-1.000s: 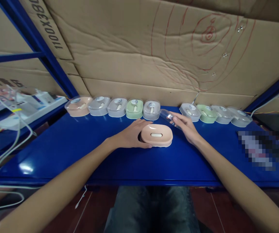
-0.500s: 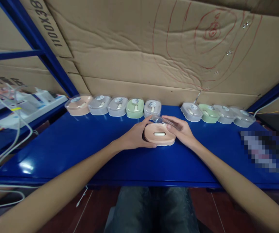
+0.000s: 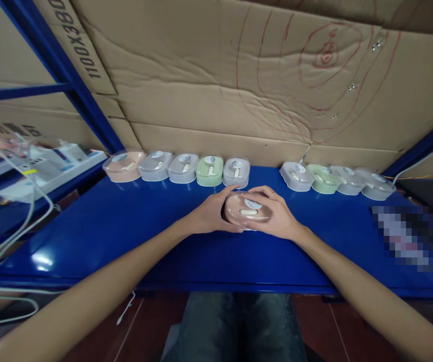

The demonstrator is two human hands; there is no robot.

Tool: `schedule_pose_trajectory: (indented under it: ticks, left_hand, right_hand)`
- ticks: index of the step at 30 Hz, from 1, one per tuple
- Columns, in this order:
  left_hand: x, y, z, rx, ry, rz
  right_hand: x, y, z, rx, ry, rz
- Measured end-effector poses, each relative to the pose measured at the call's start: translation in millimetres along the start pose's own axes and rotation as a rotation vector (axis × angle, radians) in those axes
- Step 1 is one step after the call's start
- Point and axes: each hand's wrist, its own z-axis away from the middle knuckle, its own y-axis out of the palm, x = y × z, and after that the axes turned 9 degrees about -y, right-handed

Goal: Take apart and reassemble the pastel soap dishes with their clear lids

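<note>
A peach-coloured rounded box [image 3: 233, 215] sits between my hands near the middle of the blue table. Over its top lies a clear plastic lid [image 3: 235, 201] with a round sticker, and a white oblong piece shows through it. My left hand [image 3: 211, 211] curls round the box's left side, thumb at the front and fingers behind. From the right, my right hand [image 3: 279, 213] grips the lid at its edges, with fingers at the back and thumb low at the front. The hands hide both ends of the box, so I cannot tell whether the lid is fully seated.
Similar lidded boxes stand along the back: a peach one [image 3: 124, 168], a green one [image 3: 209, 171] and several grey ones on the left, another green one [image 3: 324, 177] among grey ones on the right. White cables [image 3: 28, 216] hang at the left; a pixelated item [image 3: 405, 236] lies right.
My right hand has brought the clear lid from a tilt above the box's back right down over its top. The left hand keeps its hold on the box.
</note>
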Motion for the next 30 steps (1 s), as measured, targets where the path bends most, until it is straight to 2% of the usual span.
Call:
schedule_pose_trajectory:
  ticks: [14, 22, 26, 30]
  left_hand:
    - [1.1, 0.7, -1.8, 0.001, 0.08, -0.03]
    - [0.7, 1.3, -0.5, 0.086, 0.111, 0.047]
    - [1.8, 1.7, -1.7, 0.064, 0.111, -0.01]
    - [4.2, 2.2, -2.9, 0.052, 0.11, -0.048]
  right_hand:
    - [-0.1, 0.0, 0.0, 0.035, -0.012, 0.037]
    - [0.9, -2.3, -0.9, 0.074, -0.048, 0.09]
    - [0.4, -3.3, -1.0, 0.126, -0.094, 0.161]
    - [-0.6, -2.2, -0.3, 0.145, -0.081, 0.175]
